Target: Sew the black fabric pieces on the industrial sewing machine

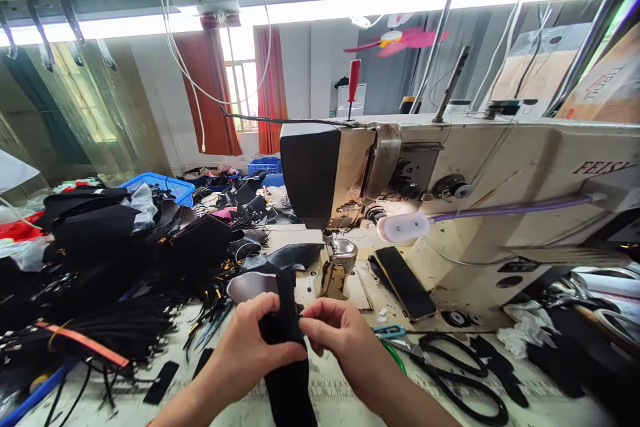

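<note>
Both hands (295, 340) apparently pinching black strap (287, 320)

White sewing machine (500, 173) on table (350, 393), red screwdriver (353, 83) standing on top, small white lamp (403, 227) on purple gooseneck. Phone (405, 282) flat beside presser foot (339, 267). Black scissors (450, 363) right front, teal snips (390, 331) near them. Black pieces heap (125, 247) left, blue basket (165, 187) behind, pink fan (397, 39) far back
</note>
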{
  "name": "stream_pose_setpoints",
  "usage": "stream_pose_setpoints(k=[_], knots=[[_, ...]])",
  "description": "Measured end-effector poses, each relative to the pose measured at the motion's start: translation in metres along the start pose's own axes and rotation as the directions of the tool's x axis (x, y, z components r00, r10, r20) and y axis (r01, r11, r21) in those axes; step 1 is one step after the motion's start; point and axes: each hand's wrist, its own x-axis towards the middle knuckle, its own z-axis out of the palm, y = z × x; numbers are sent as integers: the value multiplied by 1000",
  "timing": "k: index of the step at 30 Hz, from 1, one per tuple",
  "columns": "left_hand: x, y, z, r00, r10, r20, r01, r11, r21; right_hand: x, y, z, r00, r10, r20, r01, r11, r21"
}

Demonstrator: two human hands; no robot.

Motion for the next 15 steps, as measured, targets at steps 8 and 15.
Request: stream_pose_setpoints(k=[8,15], knots=[[-1,2,1,1000,11,-28,-12,1000,-7,6,3,0,998,-64,-6,63,995,-77],[0,2,5,999,-20,-48,22,999,40,6,9,3,990,-101,-95,93,992,-86]])
